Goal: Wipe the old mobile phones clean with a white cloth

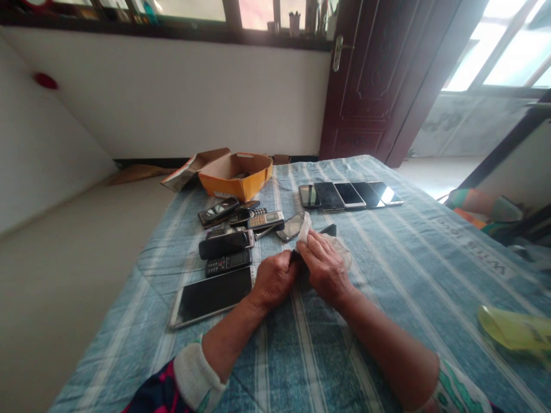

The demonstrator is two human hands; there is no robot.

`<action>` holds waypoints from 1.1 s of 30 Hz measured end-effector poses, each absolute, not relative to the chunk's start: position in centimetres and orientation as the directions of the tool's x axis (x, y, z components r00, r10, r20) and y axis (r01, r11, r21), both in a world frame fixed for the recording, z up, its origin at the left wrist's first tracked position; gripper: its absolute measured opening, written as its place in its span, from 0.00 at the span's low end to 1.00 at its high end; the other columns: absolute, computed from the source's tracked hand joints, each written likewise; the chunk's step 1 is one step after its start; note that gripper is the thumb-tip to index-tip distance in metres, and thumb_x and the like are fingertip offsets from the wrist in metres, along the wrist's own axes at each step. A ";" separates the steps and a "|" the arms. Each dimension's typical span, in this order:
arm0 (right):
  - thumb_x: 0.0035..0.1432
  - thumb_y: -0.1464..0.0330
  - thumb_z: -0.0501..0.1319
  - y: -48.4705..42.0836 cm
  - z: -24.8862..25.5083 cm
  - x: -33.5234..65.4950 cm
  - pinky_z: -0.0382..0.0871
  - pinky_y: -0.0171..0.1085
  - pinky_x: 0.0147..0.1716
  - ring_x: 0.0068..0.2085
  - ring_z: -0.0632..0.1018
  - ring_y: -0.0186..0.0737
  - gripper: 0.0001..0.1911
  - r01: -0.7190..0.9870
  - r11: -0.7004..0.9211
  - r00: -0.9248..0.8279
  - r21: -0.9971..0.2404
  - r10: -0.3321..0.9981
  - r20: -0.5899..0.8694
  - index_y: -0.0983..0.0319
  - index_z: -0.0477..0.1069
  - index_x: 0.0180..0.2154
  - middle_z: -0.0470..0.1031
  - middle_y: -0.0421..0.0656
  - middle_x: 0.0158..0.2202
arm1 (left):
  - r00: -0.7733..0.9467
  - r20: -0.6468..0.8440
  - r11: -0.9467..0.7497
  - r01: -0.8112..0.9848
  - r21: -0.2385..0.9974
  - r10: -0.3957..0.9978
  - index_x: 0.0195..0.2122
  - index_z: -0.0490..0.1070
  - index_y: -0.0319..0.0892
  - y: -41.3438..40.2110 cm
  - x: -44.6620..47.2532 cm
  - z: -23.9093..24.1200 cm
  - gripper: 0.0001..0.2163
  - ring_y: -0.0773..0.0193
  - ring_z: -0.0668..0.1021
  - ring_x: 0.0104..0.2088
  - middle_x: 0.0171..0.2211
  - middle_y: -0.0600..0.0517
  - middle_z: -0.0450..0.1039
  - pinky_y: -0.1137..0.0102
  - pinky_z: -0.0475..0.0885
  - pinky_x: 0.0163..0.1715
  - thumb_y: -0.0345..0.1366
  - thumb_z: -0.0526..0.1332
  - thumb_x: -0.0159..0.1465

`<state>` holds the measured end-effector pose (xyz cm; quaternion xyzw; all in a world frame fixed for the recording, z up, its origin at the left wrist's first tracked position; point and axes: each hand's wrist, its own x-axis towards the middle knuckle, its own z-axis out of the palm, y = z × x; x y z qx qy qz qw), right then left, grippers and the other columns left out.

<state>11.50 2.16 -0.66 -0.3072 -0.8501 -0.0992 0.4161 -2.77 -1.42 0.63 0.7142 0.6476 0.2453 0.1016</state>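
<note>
Near the middle of the striped tablecloth (279,373), a dark phone (330,230) is held between the person's hands, just to the right of a jumbled heap of handsets. The left hand (275,279) is clenched around its near end; the right hand (323,267) clasps a white wipe (343,250) over its body. The work looks partly done: five smartphones (349,195) lie side by side in a tidy row beyond the hands, which suggests they are finished, while the heap, with its silver keypad phone (271,218), and the large white-framed smartphone (215,297) nearer the person appear to be left. Whether any of those have been wiped cannot be told. The dark phone's long axis slants away from the person and to the right, one corner showing past the right hand; which end is its top is hidden.
</note>
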 end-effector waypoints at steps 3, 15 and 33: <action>0.61 0.76 0.50 3.7 -1.0 12.8 0.62 0.47 0.56 0.59 0.65 0.47 0.16 0.677 0.725 -0.405 -0.127 0.511 0.758 0.65 0.71 0.46 0.71 0.53 0.50 | 0.023 0.200 -0.110 0.893 0.437 0.980 0.29 0.69 0.40 -1.4 -2.7 0.7 0.08 0.62 0.77 0.27 0.25 0.50 0.75 0.72 0.64 0.27 0.35 0.56 0.63; 0.64 0.73 0.48 1.3 -0.3 10.8 0.61 0.47 0.57 0.59 0.65 0.47 0.15 0.575 0.817 -0.502 -0.048 0.399 0.768 0.66 0.71 0.45 0.72 0.52 0.48 | 0.059 0.240 -0.164 0.880 0.446 0.969 0.28 0.68 0.41 -1.4 -2.9 0.5 0.09 0.62 0.77 0.27 0.26 0.49 0.76 0.72 0.66 0.28 0.35 0.53 0.63; 0.61 0.75 0.50 1.5 0.5 10.8 0.57 0.46 0.57 0.51 0.67 0.46 0.12 0.617 0.781 -0.520 -0.095 0.494 0.697 0.64 0.70 0.30 0.70 0.48 0.34 | 0.160 0.292 -0.237 0.939 0.250 0.943 0.30 0.67 0.39 -1.8 -2.3 0.1 0.08 0.61 0.77 0.28 0.27 0.48 0.75 0.71 0.67 0.27 0.32 0.52 0.64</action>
